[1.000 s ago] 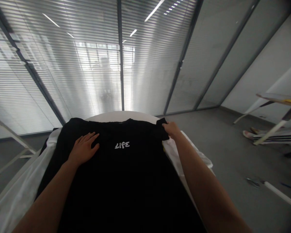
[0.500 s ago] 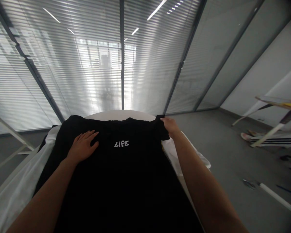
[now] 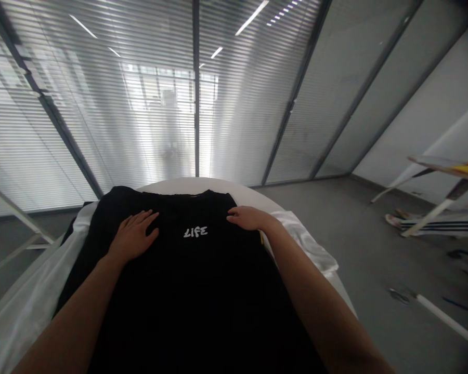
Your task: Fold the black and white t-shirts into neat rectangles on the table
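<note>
A black T-shirt [image 3: 195,291] with white lettering [image 3: 195,232] across its chest lies spread over a white round-ended board [image 3: 249,195]. On the shirt's left chest, my left hand [image 3: 132,236] rests flat with its fingers extended. My right hand [image 3: 247,218] is over the shirt's right shoulder edge, thumb and fingers closed on black fabric. The right sleeve is turned inward; its end is hidden by my hand. A small yellow edge [image 3: 261,238] shows beside my right wrist.
White cloth hangs at the board's right [image 3: 308,241] and left [image 3: 35,291]. Ahead stands a glass partition with blinds [image 3: 156,140]. At the right are a table [image 3: 444,165], shoes [image 3: 393,221] and a white pole [image 3: 448,319] on the grey floor.
My right hand has moved left and slightly toward me, bringing the right sleeve in over the shirt. More of the white board shows there. My left hand has stayed put.
</note>
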{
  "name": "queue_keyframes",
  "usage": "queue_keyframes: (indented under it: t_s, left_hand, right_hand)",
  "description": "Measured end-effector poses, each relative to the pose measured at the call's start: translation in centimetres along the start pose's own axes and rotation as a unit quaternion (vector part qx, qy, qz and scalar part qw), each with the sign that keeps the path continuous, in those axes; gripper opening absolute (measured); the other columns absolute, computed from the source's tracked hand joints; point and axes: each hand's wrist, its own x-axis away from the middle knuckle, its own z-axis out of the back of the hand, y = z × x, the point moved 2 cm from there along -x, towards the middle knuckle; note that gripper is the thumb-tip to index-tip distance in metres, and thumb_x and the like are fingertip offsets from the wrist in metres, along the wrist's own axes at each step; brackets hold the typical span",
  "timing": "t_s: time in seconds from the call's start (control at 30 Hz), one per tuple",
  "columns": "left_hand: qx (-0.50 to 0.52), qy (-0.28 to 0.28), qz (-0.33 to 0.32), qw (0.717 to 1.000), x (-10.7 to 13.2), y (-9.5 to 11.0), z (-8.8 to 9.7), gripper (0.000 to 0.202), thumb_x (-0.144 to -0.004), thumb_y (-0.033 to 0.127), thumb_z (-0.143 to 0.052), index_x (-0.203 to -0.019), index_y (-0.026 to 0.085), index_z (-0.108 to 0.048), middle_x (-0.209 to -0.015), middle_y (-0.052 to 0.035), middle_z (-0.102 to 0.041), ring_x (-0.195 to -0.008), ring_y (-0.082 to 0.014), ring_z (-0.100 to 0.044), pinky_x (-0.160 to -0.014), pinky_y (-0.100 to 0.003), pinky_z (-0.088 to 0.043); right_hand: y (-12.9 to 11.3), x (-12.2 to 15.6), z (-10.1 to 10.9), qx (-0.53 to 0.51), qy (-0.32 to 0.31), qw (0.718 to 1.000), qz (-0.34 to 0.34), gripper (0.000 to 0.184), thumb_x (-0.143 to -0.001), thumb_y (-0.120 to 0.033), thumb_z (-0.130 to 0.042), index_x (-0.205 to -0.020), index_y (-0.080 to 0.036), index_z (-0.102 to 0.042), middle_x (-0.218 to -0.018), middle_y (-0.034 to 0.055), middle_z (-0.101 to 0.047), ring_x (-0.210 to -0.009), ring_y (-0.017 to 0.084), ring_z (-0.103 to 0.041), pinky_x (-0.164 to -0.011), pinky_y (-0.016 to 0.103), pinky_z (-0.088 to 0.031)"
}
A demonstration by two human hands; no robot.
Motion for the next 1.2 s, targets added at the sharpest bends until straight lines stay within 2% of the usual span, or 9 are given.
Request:
queue_keyframes:
  t_s: [0.13, 0.27, 0.37, 0.57, 0.77, 0.93, 1.0, 1.1, 1.2]
  left_hand:
    - [0.001, 0.0, 0.002, 1.0, 0.0, 0.0, 0.1, 0.057, -0.09, 0.047, -0.039, -0.143, 0.026, -0.045, -0.149, -0.0033, -0.044, -0.138, -0.0254, -0.037, -0.114, -0.046, -0.023]
    - [0.002, 0.003, 0.003, 1.0, 0.0, 0.0, 0.0, 0.057, -0.09, 0.047, -0.039, -0.142, 0.027, -0.046, -0.148, -0.0029, -0.044, -0.138, -0.0251, -0.037, -0.114, -0.046, -0.022]
    - [0.0, 0.005, 0.001, 1.0, 0.0, -0.1, -0.1, 0.056, -0.09, 0.046, -0.039, -0.142, 0.027, -0.046, -0.148, -0.0031, -0.045, -0.138, -0.0248, -0.037, -0.114, -0.046, -0.023]
    - [-0.002, 0.007, -0.002, 1.0, 0.0, -0.1, -0.2, 0.057, -0.09, 0.047, -0.039, -0.142, 0.026, -0.046, -0.148, -0.0039, -0.045, -0.138, -0.0252, -0.038, -0.114, -0.046, -0.023]
    - [0.002, 0.008, 0.003, 1.0, 0.0, 0.0, -0.1, 0.056, -0.09, 0.046, -0.039, -0.142, 0.027, -0.046, -0.148, -0.0033, -0.045, -0.138, -0.0246, -0.037, -0.114, -0.046, -0.022]
    - [0.001, 0.008, 0.001, 1.0, 0.1, 0.2, 0.1, 0.055, -0.09, 0.045, -0.04, -0.141, 0.026, -0.047, -0.148, -0.0037, -0.045, -0.138, -0.0249, -0.037, -0.114, -0.046, -0.023]
    - [-0.002, 0.009, 0.002, 1.0, 0.1, 0.2, 0.2, 0.055, -0.09, 0.045, -0.039, -0.141, 0.026, -0.047, -0.148, -0.0038, -0.045, -0.138, -0.0249, -0.037, -0.114, -0.046, -0.024]
    - [-0.001, 0.008, 0.001, 1.0, 0.1, 0.3, 0.3, 0.055, -0.091, 0.044, -0.039, -0.141, 0.025, -0.047, -0.148, -0.0038, -0.045, -0.138, -0.025, -0.037, -0.114, -0.047, -0.024]
    - [0.002, 0.006, 0.003, 1.0, 0.1, 0.3, 0.4, 0.054, -0.09, 0.043, -0.04, -0.141, 0.025, -0.047, -0.148, -0.004, -0.045, -0.139, -0.0247, -0.036, -0.115, -0.046, -0.023]
  right_hand:
    - [1.4, -1.3, -1.6, 0.044, 0.025, 0.998, -0.032, 0.055, -0.095, -0.044, -0.04, -0.142, -0.017, -0.047, -0.142, 0.0157, -0.049, -0.131, 0.031, -0.046, -0.106, 0.04, -0.035]
    - [1.0, -2.3, -4.5, 0.045, 0.06, 0.997, -0.035, 0.065, -0.096, -0.058, -0.028, -0.153, -0.027, -0.024, -0.159, 0.0112, -0.021, -0.145, 0.032, -0.016, -0.114, 0.052, -0.015]
    - [0.8, -2.7, -6.4, 0.054, 0.068, 0.995, -0.046, 0.067, -0.096, -0.063, -0.019, -0.154, -0.029, -0.017, -0.161, 0.0111, -0.011, -0.147, 0.031, -0.005, -0.114, 0.056, -0.007]
    - [1.3, -3.4, -7.8, 0.051, 0.075, 0.992, -0.092, 0.071, -0.094, -0.067, -0.012, -0.154, -0.03, -0.015, -0.161, 0.0098, -0.007, -0.147, 0.029, -0.002, -0.114, 0.056, -0.001]
    - [1.7, -3.5, -8.0, 0.056, 0.107, 0.981, -0.152, 0.072, -0.093, -0.067, -0.018, -0.153, -0.028, -0.021, -0.16, 0.0066, -0.014, -0.145, 0.038, -0.01, -0.112, 0.062, -0.005]
    - [1.3, -4.3, -7.1, 0.044, 0.165, 0.974, -0.152, 0.069, -0.096, -0.061, -0.014, -0.153, -0.022, -0.024, -0.157, 0.0136, -0.023, -0.143, 0.038, -0.017, -0.111, 0.059, -0.013]
    - [1.1, -5.4, -6.6, 0.044, 0.189, 0.971, -0.141, 0.07, -0.097, -0.06, -0.013, -0.153, -0.018, -0.024, -0.157, 0.0151, -0.024, -0.144, 0.035, -0.016, -0.113, 0.056, -0.012]
    - [1.0, -7.8, -6.3, 0.047, 0.162, 0.979, -0.117, 0.07, -0.096, -0.06, -0.014, -0.153, -0.021, -0.022, -0.158, 0.013, -0.021, -0.146, 0.03, -0.012, -0.114, 0.053, -0.007]
    - [1.5, -9.9, -6.4, 0.047, 0.107, 0.983, -0.141, 0.067, -0.096, -0.059, -0.013, -0.154, -0.025, -0.019, -0.16, 0.0104, -0.013, -0.147, 0.029, -0.007, -0.114, 0.056, -0.004]
